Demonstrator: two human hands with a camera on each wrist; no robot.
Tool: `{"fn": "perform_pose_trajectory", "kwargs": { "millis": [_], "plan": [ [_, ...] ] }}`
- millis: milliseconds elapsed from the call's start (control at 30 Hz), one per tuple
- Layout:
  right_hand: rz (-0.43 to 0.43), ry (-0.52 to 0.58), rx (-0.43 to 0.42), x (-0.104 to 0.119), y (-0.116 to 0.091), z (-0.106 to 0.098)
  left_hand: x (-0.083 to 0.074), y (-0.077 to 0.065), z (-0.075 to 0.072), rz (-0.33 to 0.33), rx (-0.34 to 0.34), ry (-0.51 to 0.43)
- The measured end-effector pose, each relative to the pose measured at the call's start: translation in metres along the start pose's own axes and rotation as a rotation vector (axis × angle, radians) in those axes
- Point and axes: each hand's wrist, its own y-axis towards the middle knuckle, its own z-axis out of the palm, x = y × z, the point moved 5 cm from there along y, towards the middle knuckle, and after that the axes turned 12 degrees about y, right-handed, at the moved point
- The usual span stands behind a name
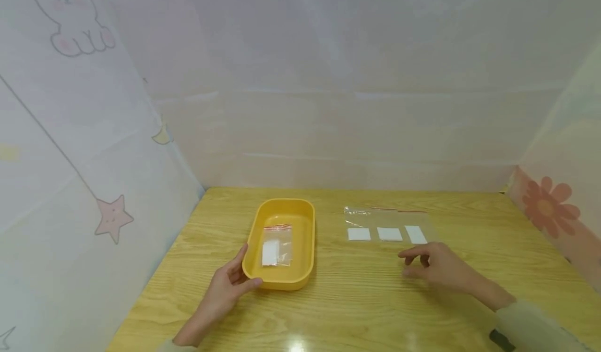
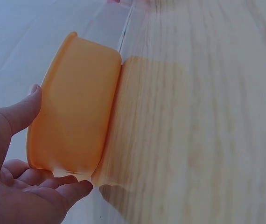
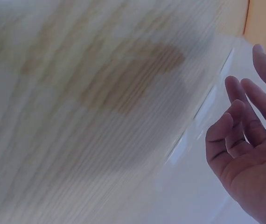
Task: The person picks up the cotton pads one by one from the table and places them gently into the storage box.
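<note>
My left hand [image 1: 223, 288] grips the near left corner of a yellow plastic tray [image 1: 300, 271], thumb at the rim and fingers against its outer side. In the left wrist view the tray [image 2: 79, 102] appears orange, side-on. Inside it lies a small clear zip bag [image 1: 284, 250] with a red seal strip and a white rectangular piece [image 1: 269, 253]. My right hand [image 1: 441, 266] hovers over the table with loosely bent fingers, holding nothing. Just beyond it are three flat white pieces, left [image 1: 359, 234], middle [image 1: 389, 234] and right [image 1: 415, 234], along a clear plastic bag [image 1: 385, 218].
The wood-grain table [image 1: 357, 310] carries all of this. Behind it rises a pale sheet wall [image 1: 357, 133]. A side wall with a pink star [image 1: 114, 218] stands at left, another with a red flower [image 1: 547, 207] at right.
</note>
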Motion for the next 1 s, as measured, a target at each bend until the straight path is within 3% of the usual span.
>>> {"fn": "perform_pose_trajectory", "kwargs": {
  "millis": [200, 433, 733, 1000],
  "plan": [
    [-0.009, -0.068, -0.072, -0.019, -0.007, -0.024, 0.001, 0.001, 0.001, -0.003, -0.006, -0.007],
    [0.036, -0.155, -0.142, -0.039, -0.013, -0.054, 0.001, 0.001, 0.001, -0.001, -0.006, 0.004],
    [0.145, -0.19, -0.116, -0.069, -0.01, -0.08, 0.001, 0.0, 0.001, 0.002, 0.013, -0.024],
    [0.079, -0.245, -0.066, -0.089, 0.003, -0.093, -0.001, 0.0, 0.001, 0.001, 0.027, -0.032]
  ]
}}
